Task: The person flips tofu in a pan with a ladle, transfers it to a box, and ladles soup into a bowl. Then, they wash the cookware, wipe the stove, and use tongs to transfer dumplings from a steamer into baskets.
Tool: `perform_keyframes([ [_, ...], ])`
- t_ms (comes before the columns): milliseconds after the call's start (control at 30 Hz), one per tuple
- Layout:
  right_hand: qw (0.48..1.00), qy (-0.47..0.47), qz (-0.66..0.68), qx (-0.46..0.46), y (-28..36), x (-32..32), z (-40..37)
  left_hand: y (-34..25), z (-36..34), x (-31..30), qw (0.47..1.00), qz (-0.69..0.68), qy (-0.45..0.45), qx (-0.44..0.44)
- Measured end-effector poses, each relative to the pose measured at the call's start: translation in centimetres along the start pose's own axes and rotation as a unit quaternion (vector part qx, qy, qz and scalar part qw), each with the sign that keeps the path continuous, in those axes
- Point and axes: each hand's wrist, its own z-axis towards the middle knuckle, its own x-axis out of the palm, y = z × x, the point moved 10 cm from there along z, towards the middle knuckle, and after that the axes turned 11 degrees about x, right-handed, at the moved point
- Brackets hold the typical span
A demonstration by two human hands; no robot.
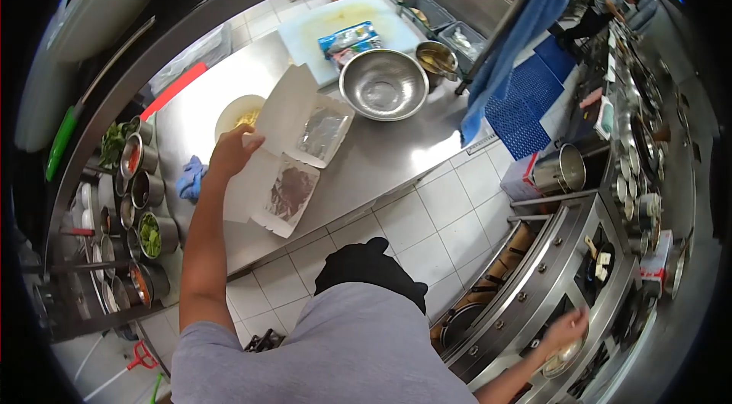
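Observation:
My left hand (pixel 235 151) reaches over the steel table, its fingers bent at the raised lid of a white takeaway box (pixel 288 189) lined with foil. Just past these fingers is a white bowl (pixel 227 115) with yellow food in it. A second takeaway box (pixel 326 129), also foil-lined, lies open against the first. Out to the right, my right hand (pixel 566 329) is over the stove with its fingers curled closed. A pan (pixel 566 364) with pale food shows partly under that hand and wrist; I cannot tell what the fingers hold.
A perforated steel bowl (pixel 383 85) stands near a cutting board (pixel 293 26) with blue packets (pixel 347 39). Steel pots of vegetables (pixel 156 236) line the left side. A black pan (pixel 597 267) with pale cubes sits on the stove (pixel 526 297). A person (pixel 595 22) stands far right.

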Motion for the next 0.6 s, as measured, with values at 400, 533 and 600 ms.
perform_keyframes([
  [400, 0.725, 0.544, 0.258, -0.335, 38.0, 20.8, -30.2, -6.0, -14.1, -3.6, 0.924, 0.093, -0.352, 0.117],
  [533, 0.765, 0.525, 0.262, -0.266, 35.2, 20.0, -23.0, -14.0, -12.3, 3.3, 0.931, 0.152, -0.226, 0.244],
  [600, 0.794, 0.508, 0.224, -0.247, 32.5, 20.9, -18.8, -14.3, -10.5, 6.8, 0.946, 0.144, -0.157, 0.244],
])
